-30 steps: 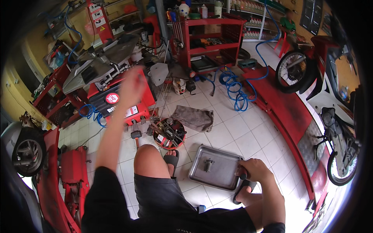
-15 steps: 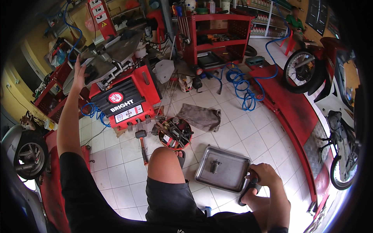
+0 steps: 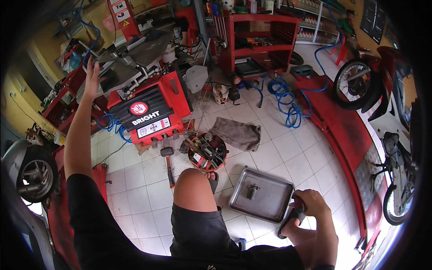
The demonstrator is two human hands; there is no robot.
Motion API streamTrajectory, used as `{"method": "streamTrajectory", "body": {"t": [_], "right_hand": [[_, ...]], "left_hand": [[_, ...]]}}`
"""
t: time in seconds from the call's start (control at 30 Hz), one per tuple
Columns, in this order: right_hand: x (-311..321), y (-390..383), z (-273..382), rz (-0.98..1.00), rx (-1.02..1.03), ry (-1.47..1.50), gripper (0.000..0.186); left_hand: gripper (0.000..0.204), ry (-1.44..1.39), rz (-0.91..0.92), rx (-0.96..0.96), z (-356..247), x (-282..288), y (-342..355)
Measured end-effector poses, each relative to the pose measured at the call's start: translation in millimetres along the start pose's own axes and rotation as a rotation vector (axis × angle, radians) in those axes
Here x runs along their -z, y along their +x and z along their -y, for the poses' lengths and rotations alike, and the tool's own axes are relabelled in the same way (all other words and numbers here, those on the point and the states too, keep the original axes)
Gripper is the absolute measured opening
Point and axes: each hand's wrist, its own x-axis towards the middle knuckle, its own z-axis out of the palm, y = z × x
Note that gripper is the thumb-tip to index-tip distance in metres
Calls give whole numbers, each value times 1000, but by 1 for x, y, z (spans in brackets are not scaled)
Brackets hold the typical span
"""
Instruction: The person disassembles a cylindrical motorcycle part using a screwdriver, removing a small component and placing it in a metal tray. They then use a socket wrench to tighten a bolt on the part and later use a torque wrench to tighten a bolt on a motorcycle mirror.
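Where white floor tiles (image 3: 274, 155) meet a red ramp (image 3: 346, 130) along the right edge of a workshop, a metal tray (image 3: 261, 198) holding one small metal part (image 3: 252, 191). Right hand (image 3: 312, 209) closed around a black handle (image 3: 292, 218) at the tray's right corner. Left hand (image 3: 92, 76) spread open, raised beside the red tyre machine (image 3: 148, 112).

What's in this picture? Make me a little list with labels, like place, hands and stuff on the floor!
place: workshop with a white tiled floor
left hand: open, raised by the grey top of the red machine
right hand: closed on a black tool handle
metal tray: on the floor, one small metal part in it
round red tray: full of tools, past the bare knee
also on floor: grey rag, coiled blue hose
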Motion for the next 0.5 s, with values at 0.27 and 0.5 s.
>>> {"method": "streamTrajectory", "body": {"t": [0.27,0.5], "right_hand": [[-5,-2,-5,27,-11,39,25],[-5,-3,-3,20,-11,22,31]], "left_hand": [[81,64,28,-53,-21,-9,-13],[79,115,49,-60,-13,-9,-14]]}}
